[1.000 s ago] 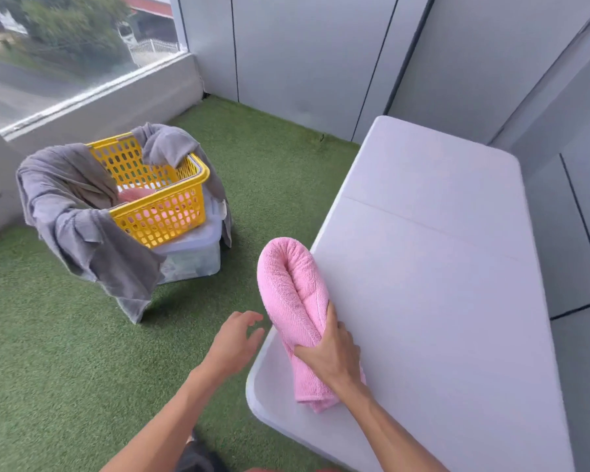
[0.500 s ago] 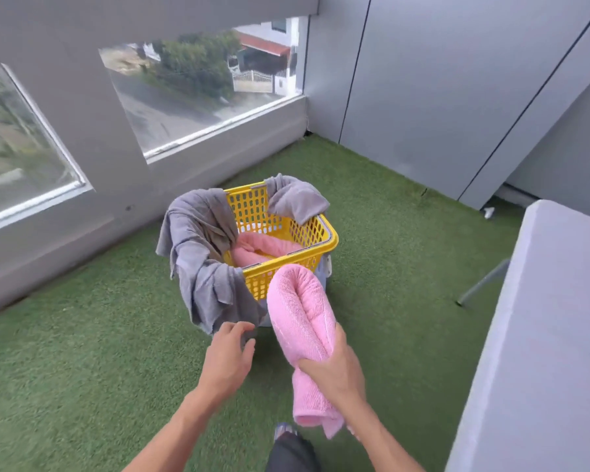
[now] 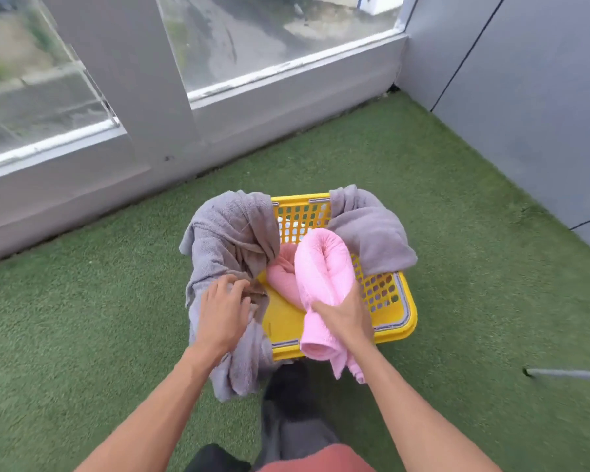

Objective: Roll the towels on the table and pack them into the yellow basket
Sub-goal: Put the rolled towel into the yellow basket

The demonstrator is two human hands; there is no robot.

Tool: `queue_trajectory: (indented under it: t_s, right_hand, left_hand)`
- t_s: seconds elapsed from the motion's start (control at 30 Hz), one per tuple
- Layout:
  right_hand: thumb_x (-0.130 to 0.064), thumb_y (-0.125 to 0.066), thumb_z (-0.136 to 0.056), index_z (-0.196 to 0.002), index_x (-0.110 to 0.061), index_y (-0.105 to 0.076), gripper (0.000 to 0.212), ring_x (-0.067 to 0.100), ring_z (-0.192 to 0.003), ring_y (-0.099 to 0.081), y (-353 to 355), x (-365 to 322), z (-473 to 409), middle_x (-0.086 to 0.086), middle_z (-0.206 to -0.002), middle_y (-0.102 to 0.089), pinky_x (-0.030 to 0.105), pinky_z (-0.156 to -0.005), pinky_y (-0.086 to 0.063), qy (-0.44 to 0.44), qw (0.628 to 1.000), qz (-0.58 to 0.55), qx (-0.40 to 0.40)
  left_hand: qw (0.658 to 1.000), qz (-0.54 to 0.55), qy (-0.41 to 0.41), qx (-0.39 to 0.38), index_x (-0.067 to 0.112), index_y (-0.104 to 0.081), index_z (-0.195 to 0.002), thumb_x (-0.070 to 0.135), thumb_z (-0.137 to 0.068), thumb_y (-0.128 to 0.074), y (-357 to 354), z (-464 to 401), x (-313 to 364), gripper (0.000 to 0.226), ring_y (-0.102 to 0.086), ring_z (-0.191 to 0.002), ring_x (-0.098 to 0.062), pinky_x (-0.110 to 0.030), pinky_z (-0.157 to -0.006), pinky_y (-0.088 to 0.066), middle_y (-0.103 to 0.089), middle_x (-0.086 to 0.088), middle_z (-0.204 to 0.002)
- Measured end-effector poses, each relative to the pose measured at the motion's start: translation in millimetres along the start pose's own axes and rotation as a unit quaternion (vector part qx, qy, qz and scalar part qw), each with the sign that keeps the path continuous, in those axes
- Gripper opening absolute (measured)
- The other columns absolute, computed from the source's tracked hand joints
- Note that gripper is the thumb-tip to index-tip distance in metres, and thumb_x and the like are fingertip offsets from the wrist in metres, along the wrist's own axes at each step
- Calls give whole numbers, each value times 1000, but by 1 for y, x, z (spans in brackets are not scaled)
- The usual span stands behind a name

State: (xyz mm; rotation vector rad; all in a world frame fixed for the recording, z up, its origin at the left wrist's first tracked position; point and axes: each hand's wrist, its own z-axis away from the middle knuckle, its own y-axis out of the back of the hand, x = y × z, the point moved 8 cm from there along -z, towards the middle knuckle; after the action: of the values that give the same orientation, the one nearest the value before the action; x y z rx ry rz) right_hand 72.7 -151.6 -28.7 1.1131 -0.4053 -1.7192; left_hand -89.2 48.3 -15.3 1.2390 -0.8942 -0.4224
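Note:
The yellow basket [image 3: 394, 313] stands on the green turf right below me. My right hand [image 3: 346, 318] grips a rolled pink towel [image 3: 322, 267] around its lower part and holds it over the basket's opening, its far end pointing into the basket. Another pink towel [image 3: 281, 275] lies inside, partly hidden behind the held roll. A grey towel [image 3: 232, 233] hangs over the basket's left rim, and a second grey one [image 3: 368, 229] drapes over the far right corner. My left hand [image 3: 222, 311] rests on the left grey towel at the rim with its fingers bent into the cloth.
Low wall and windows [image 3: 252, 107] run close behind the basket. Grey panels [image 3: 525, 97] close off the right side. A thin grey table leg [image 3: 569, 373] shows at the right edge. My legs [image 3: 293, 424] are just in front of the basket.
I have turned from the table and closed in on the basket. My right hand carried the pink roll over its opening. My left hand reached the grey towel on the left rim.

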Motion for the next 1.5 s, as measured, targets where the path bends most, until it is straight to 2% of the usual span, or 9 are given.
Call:
queue_trajectory:
  t_s: [0.27,0.5,0.7,0.8,1.0,1.1,1.2,1.3,1.5]
  right_hand:
    - [-52,-76,-60,-140,-15,-29,99,36,-115,-55,-64,-14,-123,18,-130,-54,42,-89,-47,-85,995,30,-35]
    - [-51,-75,-69,-150,-28,13,122,44,-122,-42,-134,26,-154,26,-140,-34,52,-93,-39,-120,988,92,-44]
    - [-44,-79,-72,-149,-23,17,125,46,-139,-15,-171,49,-159,28,-152,-7,61,-104,-29,-137,972,152,-115]
    - [-46,-73,-76,-151,-28,0,106,37,-145,0,-167,12,-157,19,-157,3,62,-107,-23,8,972,221,-86]
    - [-29,-65,-87,-137,-24,-49,52,24,-130,-37,-197,-83,-113,8,-138,-41,34,-110,-32,279,933,79,-214]
    - [-27,-64,-89,-129,-23,-57,41,17,-122,-47,-201,-115,-94,1,-129,-50,34,-106,-38,332,914,19,-233]
    - [-26,-60,-91,-119,-22,-63,29,15,-113,-54,-191,-137,-78,-2,-120,-60,36,-99,-44,379,900,-22,-214]
    - [-28,-56,-94,-110,-23,-65,19,10,-98,-61,-165,-152,-59,-7,-106,-67,34,-87,-49,390,896,-67,-200]
    - [-37,-58,-93,-100,-27,-63,14,6,-79,-61,-105,-167,-5,-13,-83,-66,27,-74,-48,403,898,-90,-152]
  left_hand:
    - [993,-96,13,-69,16,-45,-139,50,-85,-46,-51,-84,-71,65,-21,-144,-35,-50,-110,-28,-23,-18,-156]
    - [992,-112,7,-50,16,-47,-139,46,-88,-55,-75,-95,-85,59,-2,-148,-30,-52,-118,-13,-5,-10,-161]
    - [992,-113,19,-52,19,-50,-136,38,-85,-58,-77,-95,-85,55,-2,-148,-30,-52,-117,-13,-7,-10,-161]
    - [990,-127,18,-62,15,-56,-127,33,-82,-61,-78,-96,-84,48,-2,-148,-33,-53,-117,-12,-8,-12,-160]
    - [984,-148,-24,-92,10,-64,-82,10,-82,-61,-77,-97,-79,3,-12,-144,-45,-60,-114,-19,-37,-20,-148]
    - [995,-64,-35,-68,12,-62,-96,18,-88,-54,-59,-99,-78,13,-39,-133,-40,-53,-105,-38,-55,-18,-124]
    - [999,48,11,-15,10,-61,-102,29,-96,-43,-23,-91,-75,26,-57,-88,-32,-41,-80,-45,-56,-9,-89]
    - [986,147,76,28,13,-59,-106,34,-97,-40,10,-72,-75,29,-58,-88,-25,-36,-79,-45,-61,-6,-96]
    - [980,155,87,85,21,-60,-104,41,-99,-45,62,-40,-69,25,-62,-88,-19,-38,-79,-49,-67,5,-97]
